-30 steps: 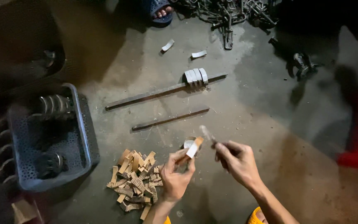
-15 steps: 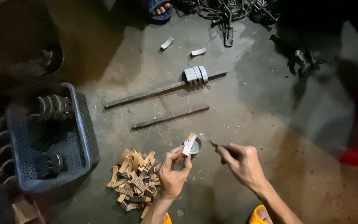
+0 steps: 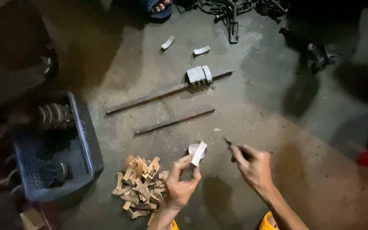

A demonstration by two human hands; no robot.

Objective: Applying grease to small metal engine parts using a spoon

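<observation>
My left hand [image 3: 181, 183] pinches a small pale curved piece [image 3: 199, 153], holding it up over a small round tin [image 3: 193, 148] that sits on the concrete floor. My right hand [image 3: 254, 166] is closed around a thin dark brush-like tool [image 3: 231, 143], its tip pointing left toward the tin and a short way from the piece. Just left of my left hand lies a heap of several tan ridged pieces [image 3: 139, 185].
A blue plastic basket [image 3: 86, 145] with dark metal parts stands at the left. Two long metal bars [image 3: 150, 99] [image 3: 173, 122] lie ahead, one carrying pale pieces [image 3: 199, 75]. Loose pale pieces [image 3: 167, 42], a chain pile [image 3: 231, 10], another person's sandalled foot [image 3: 159, 7].
My right hand has lowered the tool from raised beside the piece toward the tin. My left hand has turned the pale piece more upright over the tin.
</observation>
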